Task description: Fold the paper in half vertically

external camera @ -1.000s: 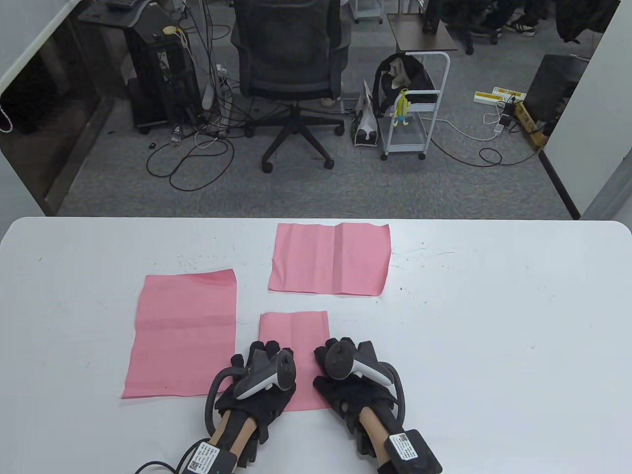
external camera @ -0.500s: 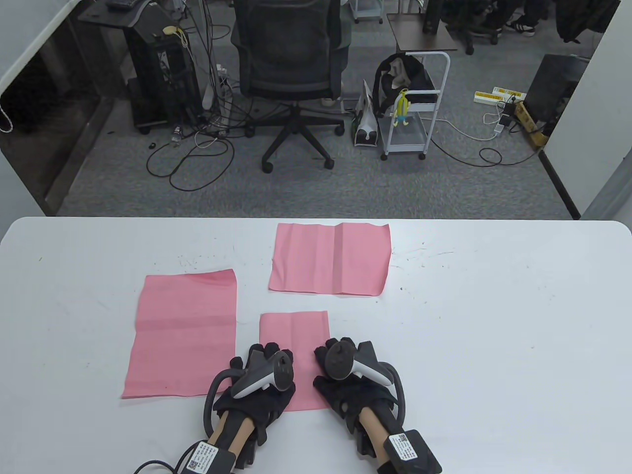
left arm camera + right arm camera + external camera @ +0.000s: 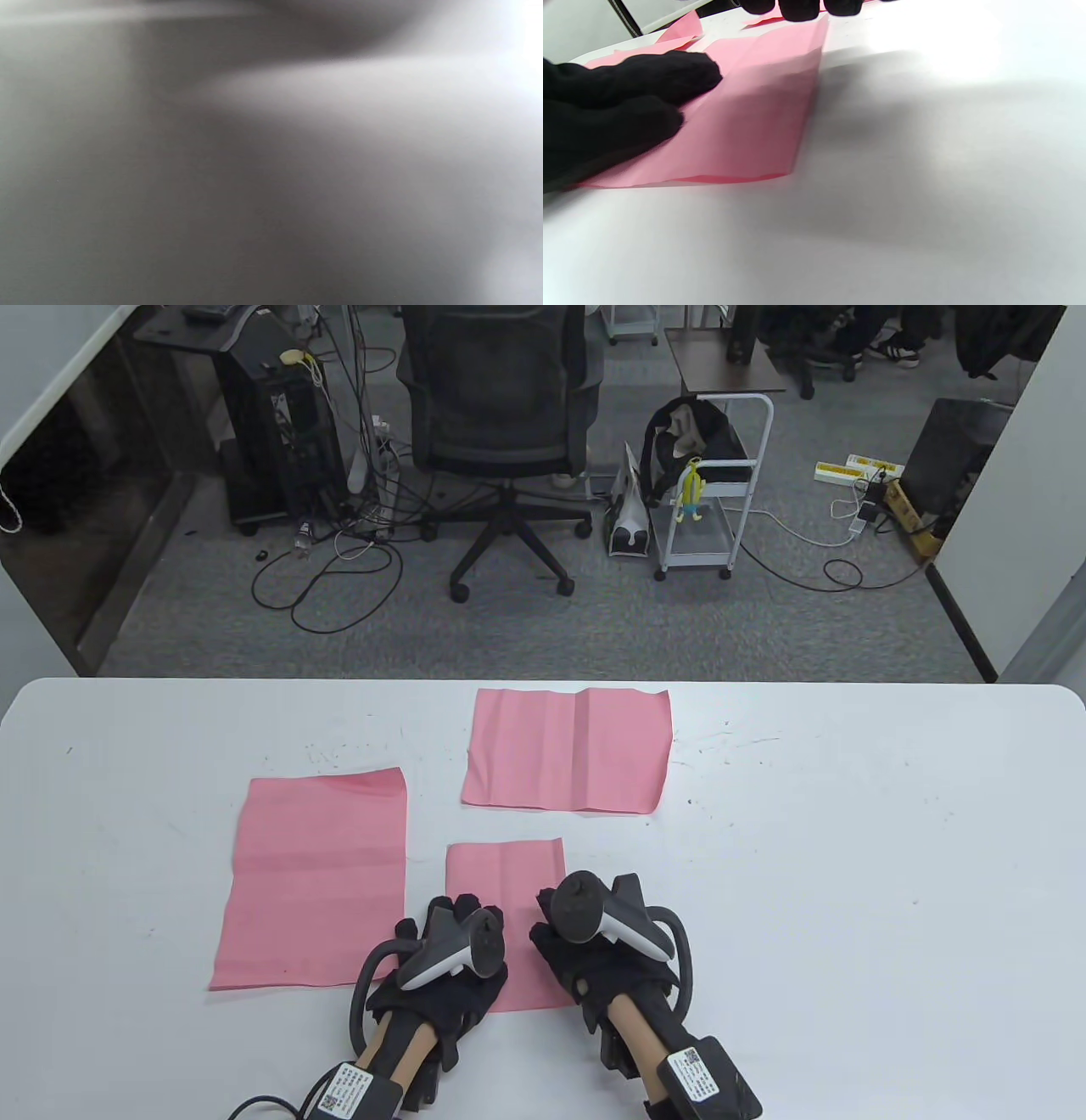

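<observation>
While both hands press flat on the folded pink paper (image 3: 506, 891) at the near centre of the white bench (image 3: 848, 857), neither grip is curled: left hand (image 3: 450, 963) lies fingers-straight on its near left part, right hand (image 3: 598, 950) fingers-straight on its right edge. Since the earlier frame the right hand has slid slightly left and rotated, forearm now angling in from the near right; left hand unchanged. Two other pink sheets lie flat: one left (image 3: 314, 882), one far (image 3: 567, 749). Left wrist view is pure blur.
</observation>
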`<action>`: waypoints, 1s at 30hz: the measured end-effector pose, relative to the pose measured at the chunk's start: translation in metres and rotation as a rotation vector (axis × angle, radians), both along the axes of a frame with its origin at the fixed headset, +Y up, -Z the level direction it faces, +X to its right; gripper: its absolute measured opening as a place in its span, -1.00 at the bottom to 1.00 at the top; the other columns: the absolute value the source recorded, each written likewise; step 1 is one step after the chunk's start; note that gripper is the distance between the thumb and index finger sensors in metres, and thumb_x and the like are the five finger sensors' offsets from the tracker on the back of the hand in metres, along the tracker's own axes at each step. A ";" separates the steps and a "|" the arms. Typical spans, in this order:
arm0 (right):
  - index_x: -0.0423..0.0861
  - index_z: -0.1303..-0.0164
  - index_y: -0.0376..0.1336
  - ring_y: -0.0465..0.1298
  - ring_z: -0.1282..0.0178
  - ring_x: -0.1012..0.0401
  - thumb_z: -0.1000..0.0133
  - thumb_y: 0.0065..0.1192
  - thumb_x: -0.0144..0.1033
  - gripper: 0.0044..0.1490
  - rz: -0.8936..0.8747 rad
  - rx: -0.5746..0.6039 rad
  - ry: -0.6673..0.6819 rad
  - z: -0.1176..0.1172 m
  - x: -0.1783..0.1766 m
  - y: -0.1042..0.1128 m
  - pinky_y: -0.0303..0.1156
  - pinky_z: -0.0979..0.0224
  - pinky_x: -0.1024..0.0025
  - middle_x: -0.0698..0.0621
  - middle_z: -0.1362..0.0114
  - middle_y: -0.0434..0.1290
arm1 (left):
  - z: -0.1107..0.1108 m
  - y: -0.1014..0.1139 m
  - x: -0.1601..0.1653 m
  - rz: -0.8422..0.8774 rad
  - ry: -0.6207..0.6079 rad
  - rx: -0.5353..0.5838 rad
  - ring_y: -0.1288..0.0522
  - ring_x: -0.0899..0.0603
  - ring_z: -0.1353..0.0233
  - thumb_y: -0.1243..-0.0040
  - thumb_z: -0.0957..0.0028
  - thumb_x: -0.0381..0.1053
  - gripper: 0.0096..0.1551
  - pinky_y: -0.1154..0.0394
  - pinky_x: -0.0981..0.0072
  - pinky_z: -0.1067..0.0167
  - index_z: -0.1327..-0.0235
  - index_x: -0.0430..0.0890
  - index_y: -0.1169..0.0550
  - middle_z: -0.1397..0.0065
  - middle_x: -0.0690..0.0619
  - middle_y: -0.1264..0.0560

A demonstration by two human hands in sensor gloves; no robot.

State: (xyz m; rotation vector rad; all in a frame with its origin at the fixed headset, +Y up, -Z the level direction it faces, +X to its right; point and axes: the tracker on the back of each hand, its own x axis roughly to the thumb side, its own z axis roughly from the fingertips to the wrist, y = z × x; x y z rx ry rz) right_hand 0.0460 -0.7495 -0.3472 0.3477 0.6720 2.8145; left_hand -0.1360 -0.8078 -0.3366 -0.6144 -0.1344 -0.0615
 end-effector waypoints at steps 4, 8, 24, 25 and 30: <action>0.04 -0.52 0.14 0.33 -0.58 -0.06 -0.12 -0.02 0.13 -0.24 0.010 -0.052 0.015 0.000 -0.002 -0.009 0.26 -0.55 -0.07 -0.06 -0.62 0.27 | 0.000 0.000 0.000 0.000 0.000 0.001 0.45 -0.19 -0.76 0.50 -0.10 0.43 -0.12 0.29 -0.35 -0.65 -0.62 0.27 0.37 -0.77 0.16 0.47; 0.02 -0.50 0.16 0.30 -0.56 -0.02 -0.12 -0.01 0.12 -0.25 0.011 -0.052 -0.003 0.000 -0.001 -0.018 0.28 -0.54 -0.02 -0.04 -0.60 0.28 | 0.000 0.000 0.001 -0.001 -0.001 0.000 0.45 -0.19 -0.76 0.50 -0.10 0.43 -0.12 0.29 -0.35 -0.65 -0.62 0.27 0.37 -0.76 0.16 0.47; 0.05 -0.52 0.12 0.24 -0.60 0.00 -0.13 -0.03 0.14 -0.24 0.062 -0.089 -0.032 -0.008 -0.008 -0.021 0.22 -0.58 -0.03 -0.01 -0.63 0.22 | 0.000 0.000 0.001 0.002 -0.002 0.001 0.45 -0.19 -0.75 0.50 -0.10 0.43 -0.12 0.29 -0.35 -0.64 -0.62 0.27 0.37 -0.76 0.16 0.47; 0.05 -0.53 0.11 0.22 -0.61 0.00 -0.13 -0.03 0.14 -0.24 0.061 -0.098 -0.036 -0.011 -0.008 -0.022 0.21 -0.59 -0.04 0.00 -0.64 0.20 | 0.000 0.000 0.001 0.003 -0.003 0.002 0.45 -0.19 -0.75 0.50 -0.10 0.43 -0.12 0.29 -0.35 -0.64 -0.62 0.27 0.37 -0.76 0.16 0.47; 0.08 -0.56 0.06 0.14 -0.66 0.02 -0.13 -0.04 0.15 -0.22 0.043 -0.157 -0.075 -0.028 -0.010 -0.023 0.16 -0.62 -0.04 0.03 -0.68 0.12 | 0.000 0.000 0.001 0.005 -0.003 0.002 0.45 -0.19 -0.75 0.50 -0.10 0.43 -0.12 0.29 -0.35 -0.64 -0.62 0.26 0.36 -0.76 0.16 0.47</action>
